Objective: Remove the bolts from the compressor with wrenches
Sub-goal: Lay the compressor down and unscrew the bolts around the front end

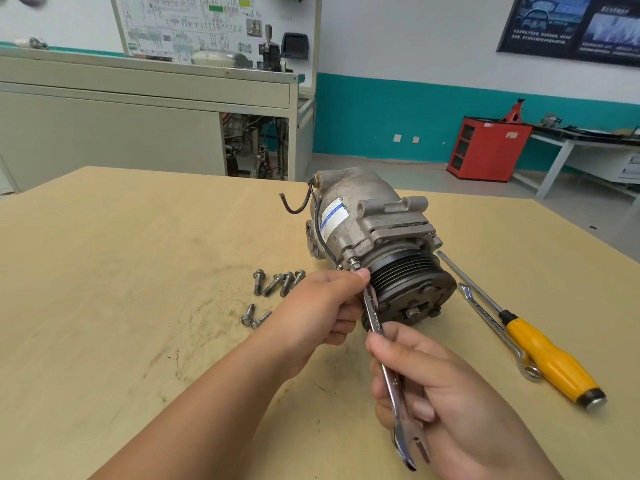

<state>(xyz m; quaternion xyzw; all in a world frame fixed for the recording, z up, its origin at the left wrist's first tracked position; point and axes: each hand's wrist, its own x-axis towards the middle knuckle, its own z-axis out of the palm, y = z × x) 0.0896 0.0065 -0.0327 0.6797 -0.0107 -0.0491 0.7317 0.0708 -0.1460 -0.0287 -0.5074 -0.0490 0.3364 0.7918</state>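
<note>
The compressor [374, 233] lies on its side near the middle of the bench [138, 271], its ribbed black pulley turned toward the person. The left hand [318, 306] comes in from the left, its fingers [360, 273] pressed together and pinching the top end of the wrench [389, 375] just where it meets a bolt [354, 262] at the pulley's edge. Those fingers cover the wrench head, so I cannot tell how it sits on the bolt. The right hand [436, 403] grips the shank lower down, fingers curled round it, and the forked end sticks out below the palm. Six loose bolts [277, 284] lie on the bench left of the compressor, four bunched and two nearer the person. To the right, a second wrench [491, 325] and a yellow-handled screwdriver [547, 355] lie side by side; whether they touch is hard to make out. A black wire [304, 202] curls off the compressor's far end. The bottom edge cuts off both forearms
</note>
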